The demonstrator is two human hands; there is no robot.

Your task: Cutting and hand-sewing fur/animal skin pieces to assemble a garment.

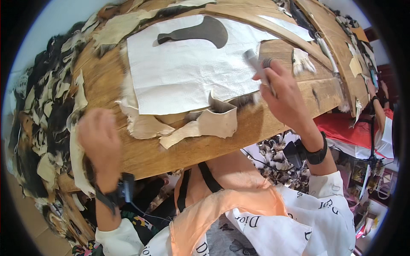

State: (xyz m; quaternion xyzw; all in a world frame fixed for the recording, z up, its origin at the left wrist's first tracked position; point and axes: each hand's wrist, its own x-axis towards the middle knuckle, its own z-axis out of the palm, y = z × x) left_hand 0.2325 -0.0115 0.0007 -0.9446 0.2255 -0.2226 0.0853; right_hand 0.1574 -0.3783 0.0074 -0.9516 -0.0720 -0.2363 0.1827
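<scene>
Evidently the right hand (284, 96) has the firmer job: its fingers are closed around a grey stick-like tool (254, 61), held slanted above the lower right edge of a white sheet (188, 64). The exact kind of tool is hard to tell, as it is blurred. The left hand (100, 136) is blurred too, its fingers loosely curled near a pale strip of hide (77, 162) on the left; I cannot tell whether they grip anything.

The sheet lies on the wooden surface (183, 160), creased in places, with a dark fan-shaped blade (215, 32) resting on its upper part. Furry hide scraps (220, 121) curl up along its near edge, and a wooden strip (273, 32) lies along its far side.

To handle this well, I would hold the tool close to its working end for control, rest the wrist lightly on the wood, and spread the free palm flat so the sheet cannot slide. The upturned scraps look likely to get in the way, so smoothing them down first seems wise, with the fingers well clear of the blade's curved edge.
</scene>
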